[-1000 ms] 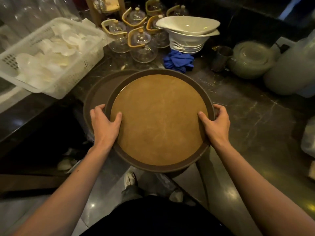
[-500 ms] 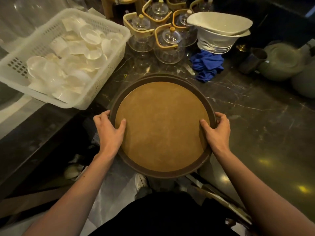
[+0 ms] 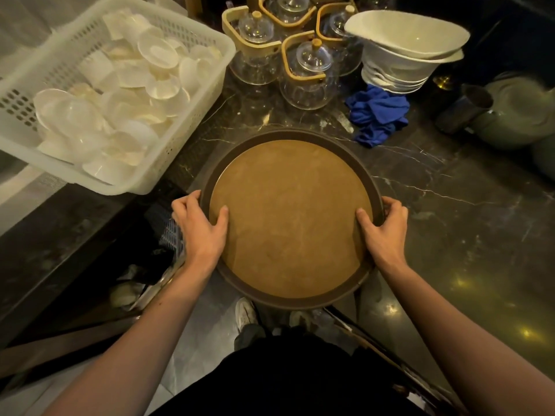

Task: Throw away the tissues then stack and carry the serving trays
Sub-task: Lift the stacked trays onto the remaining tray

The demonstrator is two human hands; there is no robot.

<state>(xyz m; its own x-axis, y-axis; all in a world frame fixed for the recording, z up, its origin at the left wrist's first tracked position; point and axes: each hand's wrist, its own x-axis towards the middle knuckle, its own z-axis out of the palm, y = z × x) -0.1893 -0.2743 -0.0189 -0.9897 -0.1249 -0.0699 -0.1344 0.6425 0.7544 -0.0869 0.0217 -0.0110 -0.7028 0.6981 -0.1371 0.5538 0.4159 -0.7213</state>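
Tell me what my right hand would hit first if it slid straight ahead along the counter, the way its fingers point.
Probably the blue cloth. The right hand grips the tray rim, pointing up the counter; only bare marble lies between. Depth is uncertain.

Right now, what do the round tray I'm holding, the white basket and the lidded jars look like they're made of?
Round serving tray: likely plastic, dark brown rim with a tan, matte, cork-like non-slip liner, faintly scuffed. White basket: moulded plastic, judging by its perforated walls. Lidded jars: clear glass, see-through with highlights; handles look like light wood or bamboo.
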